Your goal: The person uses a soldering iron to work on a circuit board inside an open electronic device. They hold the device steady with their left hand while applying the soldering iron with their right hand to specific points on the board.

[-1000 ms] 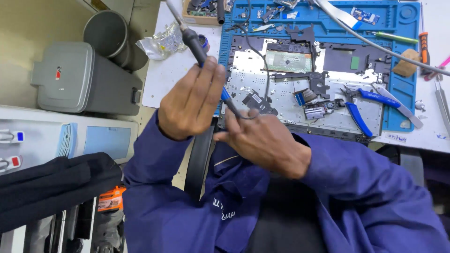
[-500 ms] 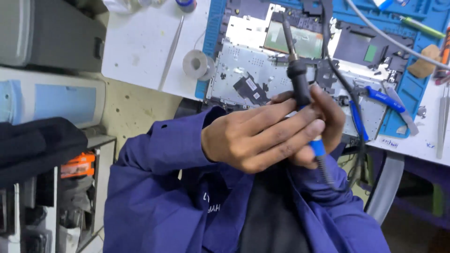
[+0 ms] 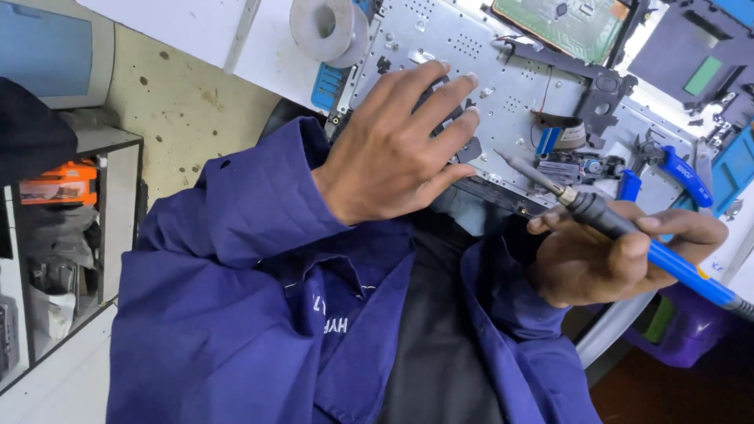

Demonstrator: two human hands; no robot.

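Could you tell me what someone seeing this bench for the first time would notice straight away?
Most striking is the soldering iron with its blue and black handle, gripped in the right hand at right, tip aimed at the opened silver metal chassis. The left hand lies spread flat on that chassis in the middle. A spool of solder wire sits at the top edge, and blue-handled pliers lie at far right.

White workbench [image 3: 196,31] along the upper edge, carrying a grey roll of tape or solder wire [image 3: 322,27]; which of the two cannot be told. Right of it, a green circuit board [image 3: 561,20]. Blue-handled pliers [image 3: 679,173] lie at the far right, near a blue work mat [image 3: 738,169]. Speckled beige floor [image 3: 184,102] below the bench. At left, a white shelf unit [image 3: 118,196] holds an orange object [image 3: 59,182].
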